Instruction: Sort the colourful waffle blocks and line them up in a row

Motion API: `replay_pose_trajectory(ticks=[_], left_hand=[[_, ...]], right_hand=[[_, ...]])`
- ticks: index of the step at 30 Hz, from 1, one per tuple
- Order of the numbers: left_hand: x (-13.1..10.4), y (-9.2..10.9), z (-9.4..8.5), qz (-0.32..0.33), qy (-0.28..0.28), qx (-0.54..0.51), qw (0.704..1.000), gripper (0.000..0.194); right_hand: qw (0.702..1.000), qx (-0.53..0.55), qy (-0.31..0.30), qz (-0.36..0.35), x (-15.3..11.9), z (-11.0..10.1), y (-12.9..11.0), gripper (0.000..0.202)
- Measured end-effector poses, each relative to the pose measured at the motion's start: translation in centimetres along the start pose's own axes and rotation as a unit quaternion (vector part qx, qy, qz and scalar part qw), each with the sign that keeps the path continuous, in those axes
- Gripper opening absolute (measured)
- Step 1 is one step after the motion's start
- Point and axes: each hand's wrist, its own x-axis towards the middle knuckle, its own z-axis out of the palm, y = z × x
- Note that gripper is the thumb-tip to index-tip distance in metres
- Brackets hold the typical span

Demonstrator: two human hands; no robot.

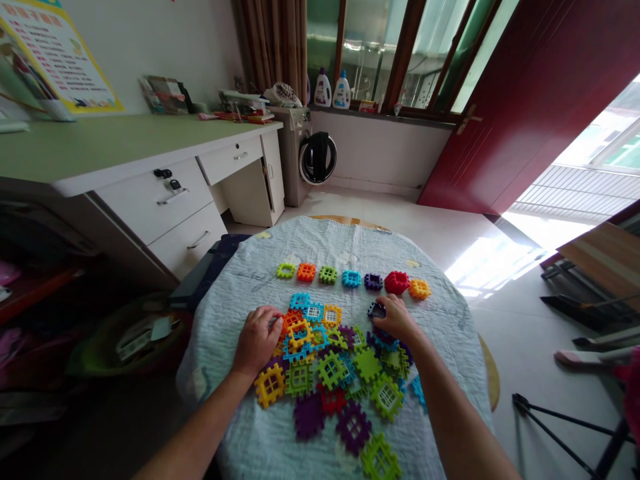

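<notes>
My right hand (399, 320) pinches a dark purple square window tile (376, 310) at the right upper edge of a pile of toothed plastic tiles. My left hand (257, 339) rests at the pile's left side, fingers loosely bent, its fingertips beside orange-red tiles (292, 323); no held piece shows in it. The pile also has a green tile (367, 365), a yellow tile (270, 385) and a purple tile (309, 416). Behind it runs a row of pieces: a lime one (285, 270), an orange one (306, 272), a blue one (351, 279), a red stack (397, 282) and a yellow-orange one (420, 289).
A pale blue cloth (330, 243) covers the round table. To the left stands a desk (150, 143) with drawers; a washing machine (295, 157) with its door open is at the back. A red door (500, 107) and a black tripod leg (555, 417) are on the right.
</notes>
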Motion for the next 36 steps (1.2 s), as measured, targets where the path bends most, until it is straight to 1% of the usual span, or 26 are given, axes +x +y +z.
replay_pose_trajectory(ticks=[5,9,15,20,25,27,30,33,34,36], left_hand=[[0.0,0.0,0.0,0.0,-0.003,0.0,1.0,0.021],[0.0,0.0,-0.1,0.002,0.0,0.001,1.0,0.02],[0.0,0.1,-0.1,0.005,0.004,0.001,1.0,0.019],[0.0,0.1,0.0,0.005,0.004,0.005,1.0,0.019],[0.0,0.1,-0.1,0.005,0.005,0.004,1.0,0.019],[0.0,0.1,-0.2,0.003,0.005,0.003,1.0,0.019],[0.0,0.1,-0.2,-0.001,0.005,-0.001,1.0,0.019],[0.0,0.2,-0.1,-0.003,0.004,-0.003,1.0,0.019],[0.0,0.2,-0.1,-0.003,0.004,-0.003,1.0,0.019],[0.0,0.3,-0.2,-0.005,0.006,-0.002,1.0,0.019]], right_hand=[[1.0,-0.003,-0.014,-0.006,0.3,-0.3,0.2,0.048],[1.0,-0.013,-0.026,-0.008,0.4,-0.5,0.2,0.043],[1.0,0.007,-0.013,-0.012,0.7,-0.1,0.2,0.039],[1.0,-0.003,-0.016,-0.007,1.0,0.3,0.3,0.041],[0.999,-0.026,-0.021,0.012,0.6,0.3,-0.3,0.045],[1.0,-0.026,-0.014,0.008,0.5,-0.1,-0.5,0.046],[1.0,-0.013,0.017,-0.022,1.2,-1.5,-0.7,0.049],[0.997,-0.011,0.05,-0.051,3.0,-3.5,-0.7,0.05],[0.997,-0.016,0.053,-0.058,3.8,-4.1,-0.8,0.049],[0.997,-0.04,0.039,-0.061,5.3,-4.9,-0.9,0.049]])
